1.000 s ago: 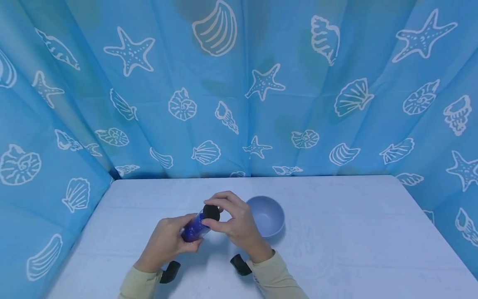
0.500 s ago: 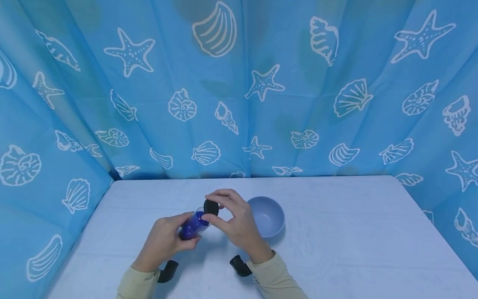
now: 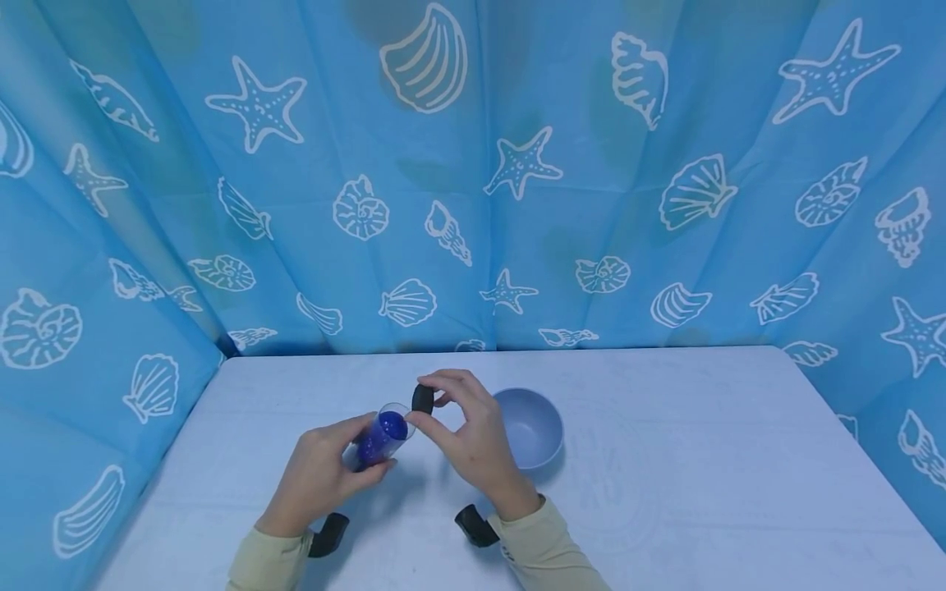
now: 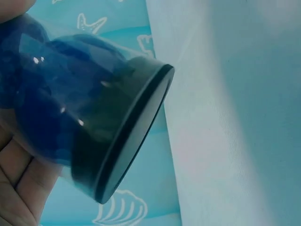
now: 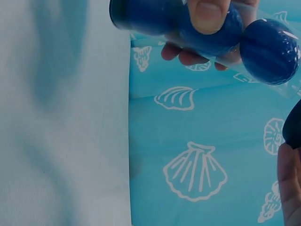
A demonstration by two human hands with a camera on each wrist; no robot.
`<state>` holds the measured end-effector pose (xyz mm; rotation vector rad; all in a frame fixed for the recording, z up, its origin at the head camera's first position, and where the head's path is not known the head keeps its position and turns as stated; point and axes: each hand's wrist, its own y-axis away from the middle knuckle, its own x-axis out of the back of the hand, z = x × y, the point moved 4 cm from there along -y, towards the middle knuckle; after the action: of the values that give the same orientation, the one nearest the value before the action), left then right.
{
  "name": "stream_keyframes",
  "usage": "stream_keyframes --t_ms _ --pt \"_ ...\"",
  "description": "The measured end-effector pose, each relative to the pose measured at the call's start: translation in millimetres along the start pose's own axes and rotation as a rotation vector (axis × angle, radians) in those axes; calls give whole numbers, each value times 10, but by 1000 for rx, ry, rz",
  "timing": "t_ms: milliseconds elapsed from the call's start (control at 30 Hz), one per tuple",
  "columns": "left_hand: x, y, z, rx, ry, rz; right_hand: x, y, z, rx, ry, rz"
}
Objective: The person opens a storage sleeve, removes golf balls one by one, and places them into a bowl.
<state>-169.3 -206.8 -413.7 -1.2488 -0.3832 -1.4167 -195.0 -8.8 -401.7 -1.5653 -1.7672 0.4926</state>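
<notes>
My left hand (image 3: 314, 472) grips a clear plastic tube (image 3: 378, 441), tilted with its uncapped mouth up and to the right. Shiny, dimpled blue balls (image 5: 268, 52) fill it in a row, the top one sitting below the rim. A black base (image 4: 131, 136) closes the tube's other end in the left wrist view. Between thumb and fingertips, my right hand (image 3: 476, 435) pinches a round black cap (image 3: 423, 399), held on edge just beyond the tube's mouth. That cap shows only partly at the right edge of the right wrist view.
A blue-grey bowl (image 3: 532, 427) stands on the white table (image 3: 680, 460), just right of my right hand. Black wrist-worn pieces (image 3: 328, 535) stick out below both wrists. Behind and beside the table hangs a blue curtain (image 3: 443, 164) with white shells and starfish.
The black cap has come off the tube's mouth and moved up and slightly right in my right hand. The tube has shifted slightly left and its opening now shows.
</notes>
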Motion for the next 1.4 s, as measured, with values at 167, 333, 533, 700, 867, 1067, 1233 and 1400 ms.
stream_keyframes --t_ms 167,333,533,700,867,1067,1233,1400 --pt "16 -2 -14 8 5 12 -8 -4 14 -50 -50 31" --pt "42 -6 -26 9 2 31 -28 5 44 -100 -89 59" --pt "68 -6 -44 0 -10 62 -47 23 73 -158 -89 80" --pt "61 -2 -65 25 -25 59 -74 34 92 -188 -58 66" --pt "67 5 -72 43 -41 54 -119 55 108 -229 -39 35" --pt "82 3 -72 34 -53 65 -168 79 147 -273 -16 26" --pt "78 5 -71 48 -56 61 -221 116 180 -299 11 15" --pt "77 11 -82 48 -56 62 -288 166 208 -342 50 -3"
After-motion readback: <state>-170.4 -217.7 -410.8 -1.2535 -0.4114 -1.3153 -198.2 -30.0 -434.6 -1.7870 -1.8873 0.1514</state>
